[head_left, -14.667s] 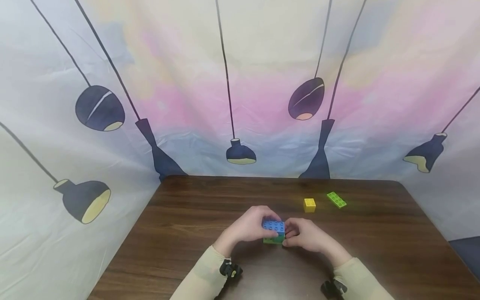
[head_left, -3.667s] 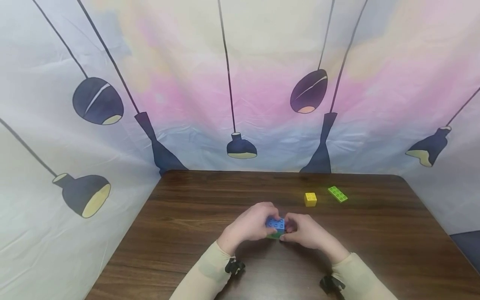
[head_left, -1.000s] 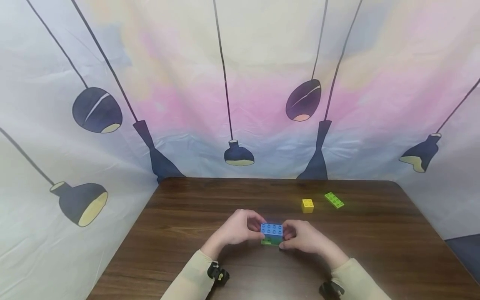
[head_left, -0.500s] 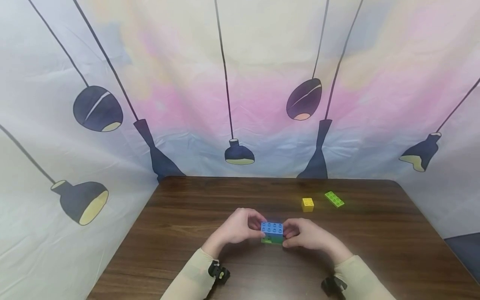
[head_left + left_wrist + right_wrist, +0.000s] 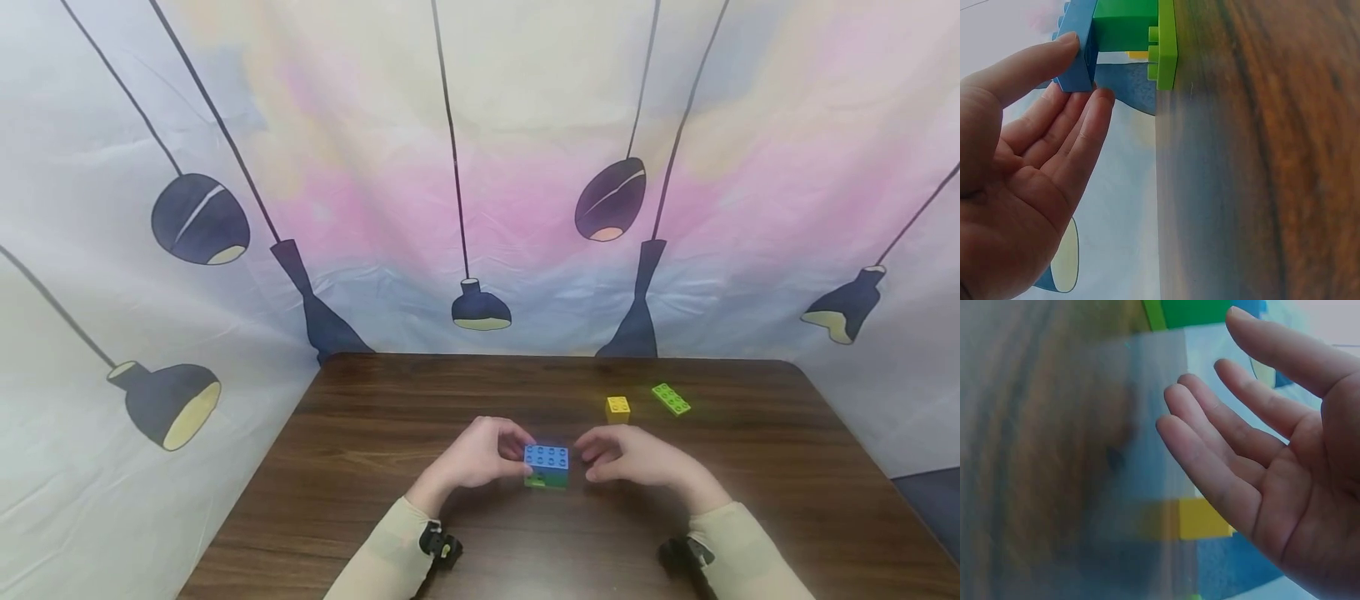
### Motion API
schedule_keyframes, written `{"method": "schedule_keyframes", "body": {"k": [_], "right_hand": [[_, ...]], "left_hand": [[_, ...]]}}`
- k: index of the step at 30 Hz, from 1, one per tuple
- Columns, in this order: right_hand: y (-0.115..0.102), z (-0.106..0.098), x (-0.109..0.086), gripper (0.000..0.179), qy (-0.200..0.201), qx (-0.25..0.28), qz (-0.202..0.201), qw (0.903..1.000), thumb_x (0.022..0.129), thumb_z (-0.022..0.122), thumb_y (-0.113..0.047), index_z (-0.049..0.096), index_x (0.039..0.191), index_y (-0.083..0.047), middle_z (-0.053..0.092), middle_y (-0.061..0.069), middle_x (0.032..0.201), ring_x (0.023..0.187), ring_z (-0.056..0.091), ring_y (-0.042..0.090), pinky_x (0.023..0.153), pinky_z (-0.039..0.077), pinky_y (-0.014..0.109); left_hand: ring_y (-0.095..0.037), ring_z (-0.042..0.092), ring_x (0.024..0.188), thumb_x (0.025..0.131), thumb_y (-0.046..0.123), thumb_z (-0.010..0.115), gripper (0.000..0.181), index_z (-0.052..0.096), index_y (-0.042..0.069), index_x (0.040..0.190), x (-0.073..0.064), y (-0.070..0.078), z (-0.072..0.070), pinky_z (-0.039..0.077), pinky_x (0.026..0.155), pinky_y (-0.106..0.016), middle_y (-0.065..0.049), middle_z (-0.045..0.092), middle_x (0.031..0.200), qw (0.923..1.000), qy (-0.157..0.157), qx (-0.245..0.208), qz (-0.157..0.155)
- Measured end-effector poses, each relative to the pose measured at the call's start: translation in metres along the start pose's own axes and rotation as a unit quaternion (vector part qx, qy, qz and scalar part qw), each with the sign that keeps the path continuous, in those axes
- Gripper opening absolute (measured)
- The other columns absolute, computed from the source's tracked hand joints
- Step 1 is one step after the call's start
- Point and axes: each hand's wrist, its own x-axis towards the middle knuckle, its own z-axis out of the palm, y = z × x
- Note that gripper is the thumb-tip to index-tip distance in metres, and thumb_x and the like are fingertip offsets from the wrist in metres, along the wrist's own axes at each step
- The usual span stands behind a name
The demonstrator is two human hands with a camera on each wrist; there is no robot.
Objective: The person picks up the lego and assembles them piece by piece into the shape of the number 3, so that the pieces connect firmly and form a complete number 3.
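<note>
"Where's the blue brick [image 5: 546,456]?"
"Lower centre of the head view — atop a green brick [image 5: 1125,28], pinched by the left hand [image 5: 476,457]."
"And the right hand [image 5: 648,458]?"
"Spread — just right of the bricks (gap between)."

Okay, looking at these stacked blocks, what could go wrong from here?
The left hand pinches the overhanging end of the blue brick, so pressing down could pry it off the green brick. The right hand, with the yellow block just beyond it, might bump that block if it moves forward.
</note>
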Motion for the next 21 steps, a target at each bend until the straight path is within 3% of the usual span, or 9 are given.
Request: {"method": "schedule_keyframes", "body": {"k": [5,21], "right_hand": [[-0.001,-0.014,-0.007,0.038,-0.008,-0.023,0.007,0.9997,0.087,0.078,-0.030,0.068,0.119,-0.012,0.070,0.003,0.113,0.096,0.068,0.015,0.086,0.054,0.040],[0.009,-0.053,-0.022,0.047,0.033,0.023,0.039,0.9984,0.090,0.075,-0.029,0.062,0.130,-0.008,0.066,0.012,0.124,0.109,0.064,0.022,0.090,0.052,0.040]], "left_hand": [[-0.004,0.067,0.083,0.079,0.026,0.086,0.029,0.073,0.021,0.104,0.000,0.000,0.000,0.056,0.072,-0.024,0.012,0.068,0.095,1.0000,0.001,0.002,0.003],[-0.004,0.067,0.083,0.079,0.025,0.086,0.029,0.073,0.021,0.104,0.002,0.000,0.001,0.056,0.070,-0.024,0.012,0.068,0.095,1.0000,0.000,0.006,-0.003]]}}
